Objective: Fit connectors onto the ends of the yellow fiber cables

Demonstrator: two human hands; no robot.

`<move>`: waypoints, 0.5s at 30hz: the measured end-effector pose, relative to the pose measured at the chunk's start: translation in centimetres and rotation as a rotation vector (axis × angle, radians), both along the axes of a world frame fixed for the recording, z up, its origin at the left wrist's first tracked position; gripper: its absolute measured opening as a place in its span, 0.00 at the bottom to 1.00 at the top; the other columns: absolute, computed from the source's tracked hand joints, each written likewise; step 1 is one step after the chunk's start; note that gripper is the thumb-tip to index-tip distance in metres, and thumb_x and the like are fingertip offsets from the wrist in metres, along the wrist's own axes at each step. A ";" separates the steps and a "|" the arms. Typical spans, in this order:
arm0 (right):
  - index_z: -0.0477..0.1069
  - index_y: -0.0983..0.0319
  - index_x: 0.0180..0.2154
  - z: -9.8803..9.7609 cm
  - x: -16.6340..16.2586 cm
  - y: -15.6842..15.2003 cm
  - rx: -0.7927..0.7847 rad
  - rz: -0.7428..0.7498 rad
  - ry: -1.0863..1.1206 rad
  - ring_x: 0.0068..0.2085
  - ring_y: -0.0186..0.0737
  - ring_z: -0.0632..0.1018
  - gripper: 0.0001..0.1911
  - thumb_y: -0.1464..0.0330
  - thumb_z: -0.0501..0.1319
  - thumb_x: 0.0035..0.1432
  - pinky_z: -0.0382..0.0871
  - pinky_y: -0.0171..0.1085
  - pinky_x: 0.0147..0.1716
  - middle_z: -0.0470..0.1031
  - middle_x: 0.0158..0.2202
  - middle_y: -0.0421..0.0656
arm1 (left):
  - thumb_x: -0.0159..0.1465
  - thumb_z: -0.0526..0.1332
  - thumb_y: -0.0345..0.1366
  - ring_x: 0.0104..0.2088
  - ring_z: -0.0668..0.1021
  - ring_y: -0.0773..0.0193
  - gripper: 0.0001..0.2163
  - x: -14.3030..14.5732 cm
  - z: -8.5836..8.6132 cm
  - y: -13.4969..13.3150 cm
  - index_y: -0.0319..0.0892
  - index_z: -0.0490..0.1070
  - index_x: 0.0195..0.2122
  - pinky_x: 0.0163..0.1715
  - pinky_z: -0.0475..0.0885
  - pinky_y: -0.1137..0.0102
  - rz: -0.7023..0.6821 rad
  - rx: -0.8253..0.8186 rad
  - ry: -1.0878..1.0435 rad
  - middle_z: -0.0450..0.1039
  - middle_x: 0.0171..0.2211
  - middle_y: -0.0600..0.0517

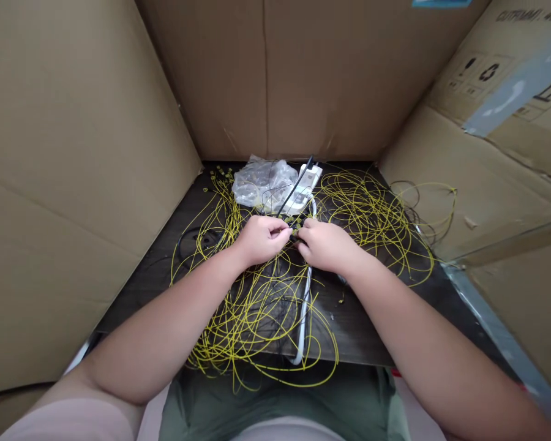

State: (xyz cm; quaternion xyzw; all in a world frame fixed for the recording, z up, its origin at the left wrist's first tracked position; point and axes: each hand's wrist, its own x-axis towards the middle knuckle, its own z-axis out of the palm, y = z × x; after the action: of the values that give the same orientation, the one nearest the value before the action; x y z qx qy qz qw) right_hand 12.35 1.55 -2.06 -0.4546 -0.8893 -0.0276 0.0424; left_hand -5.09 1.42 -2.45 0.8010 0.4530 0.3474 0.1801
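My left hand (pixel 265 239) and my right hand (pixel 325 244) meet over the middle of the dark table, fingers pinched close together. Between them lie small yellow-green wire ends (pixel 296 222) against something dark; the exact piece in each pinch is too small to make out. Thin yellow wires (pixel 252 312) spread in loose loops below my hands and over the table's front edge. Another tangle of yellow wires (pixel 367 208) lies to the right. At the left, a bundle with small connector ends (pixel 220 174) reaches toward the back.
Behind my hands are a crumpled clear plastic bag (pixel 264 180) and a white power strip (pixel 305 187) with a black cable (pixel 296 184) plugged in. A white cord (pixel 303 318) runs to the front edge. Cardboard walls (pixel 266 79) enclose the table (pixel 349 337) at left, back and right.
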 end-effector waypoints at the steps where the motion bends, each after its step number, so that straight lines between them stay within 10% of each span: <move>1: 0.72 0.63 0.33 0.0 0.1 0.0 -0.008 -0.003 0.008 0.26 0.36 0.69 0.12 0.64 0.53 0.55 0.56 0.36 0.23 0.69 0.32 0.47 | 0.57 0.56 0.34 0.17 0.64 0.73 0.10 0.0 0.0 0.0 0.37 0.75 0.24 0.19 0.58 0.75 0.001 -0.002 -0.001 0.67 0.16 0.56; 15: 0.72 0.63 0.33 1.5 -0.1 -0.2 -0.130 0.036 0.884 0.27 0.33 0.70 0.08 0.67 0.57 0.56 0.65 0.35 0.28 0.71 0.28 0.42 | 0.59 0.57 0.37 0.18 0.66 0.72 0.13 -0.1 1.5 -0.6 0.37 0.71 0.20 0.19 0.63 0.76 -0.070 -0.252 -0.357 0.66 0.16 0.55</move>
State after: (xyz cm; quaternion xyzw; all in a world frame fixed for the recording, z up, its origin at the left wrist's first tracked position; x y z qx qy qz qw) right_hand 12.23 1.38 -0.61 -0.4087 -0.7934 0.2262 0.3902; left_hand -5.14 0.82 -0.98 0.7132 0.4255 0.4181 0.3681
